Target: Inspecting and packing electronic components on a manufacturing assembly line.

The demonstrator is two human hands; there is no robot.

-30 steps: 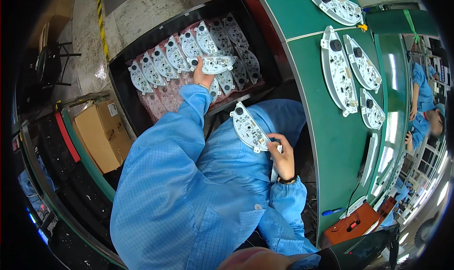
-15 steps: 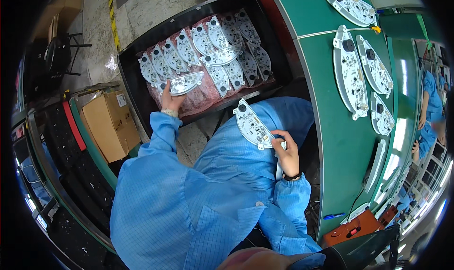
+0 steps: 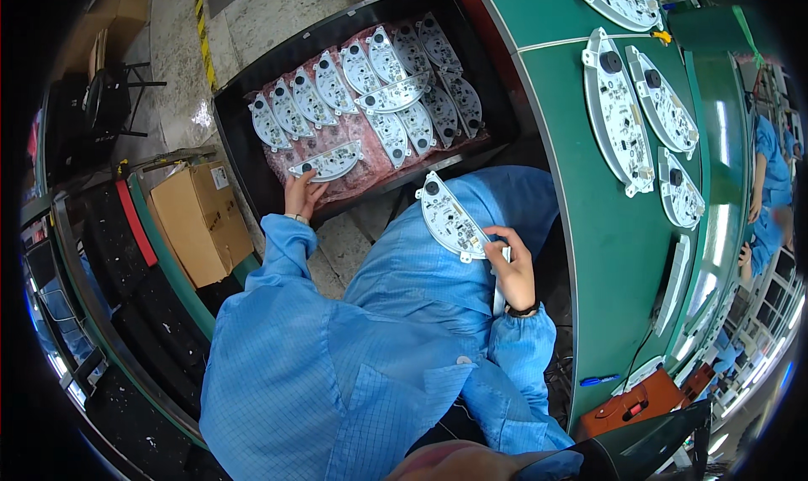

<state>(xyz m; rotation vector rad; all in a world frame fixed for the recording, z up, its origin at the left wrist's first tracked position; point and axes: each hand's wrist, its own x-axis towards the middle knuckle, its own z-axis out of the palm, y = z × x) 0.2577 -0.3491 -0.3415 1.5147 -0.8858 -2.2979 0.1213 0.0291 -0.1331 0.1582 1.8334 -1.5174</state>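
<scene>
My left hand (image 3: 302, 195) is at the near left part of a black tray, its fingers apart at the left end of a half-moon circuit board (image 3: 331, 162). This board lies on pink bubble wrap (image 3: 358, 136); whether the fingertips still touch it I cannot tell. My right hand (image 3: 514, 271) is closed on the corner of another half-moon circuit board (image 3: 453, 217), white-edged with a round black part, held above my lap. A further white piece shows edge-on beneath that hand, mostly hidden.
The black tray (image 3: 240, 157) holds several similar boards in rows, one lying across others. On the green bench (image 3: 581, 220) at right lie more boards, a blue pen (image 3: 598, 381) and a brown leather case (image 3: 631, 407). A cardboard box (image 3: 200, 222) stands at left.
My left hand has drawn back toward me, and its board now rests lower on the bubble wrap. The right hand keeps its board in nearly the same place.
</scene>
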